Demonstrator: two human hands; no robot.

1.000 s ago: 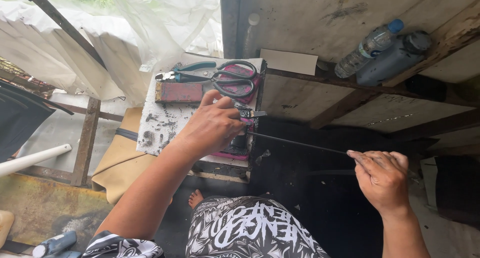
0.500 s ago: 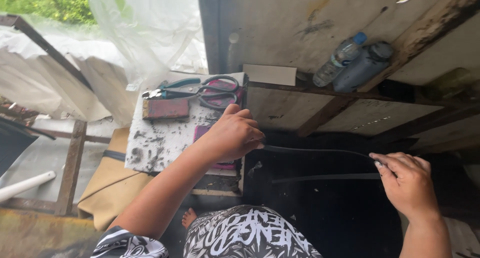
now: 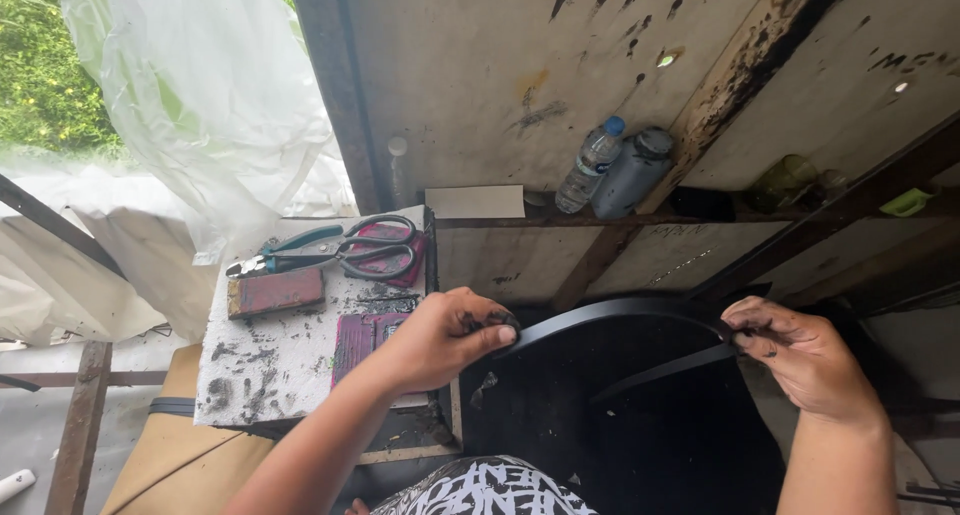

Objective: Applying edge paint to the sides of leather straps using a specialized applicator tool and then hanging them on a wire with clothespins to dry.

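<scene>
1. Since the earlier frames, the black strip (image 3: 620, 313) has bowed from nearly straight into an arch.
2. Left hand (image 3: 440, 340) pinches one end beside the white block (image 3: 270, 360).
3. Right hand (image 3: 800, 360) pinches the other end.
4. Bending appears under way.

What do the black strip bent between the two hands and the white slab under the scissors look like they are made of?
The thin black strip looks like flexible rubber or plastic with a slight sheen: it bows in a smooth arch between the left hand and right hand without creasing. The white block-shaped slab looks like foam board, matte and pitted, with dark stains. The black-handled scissors lie on it.
</scene>
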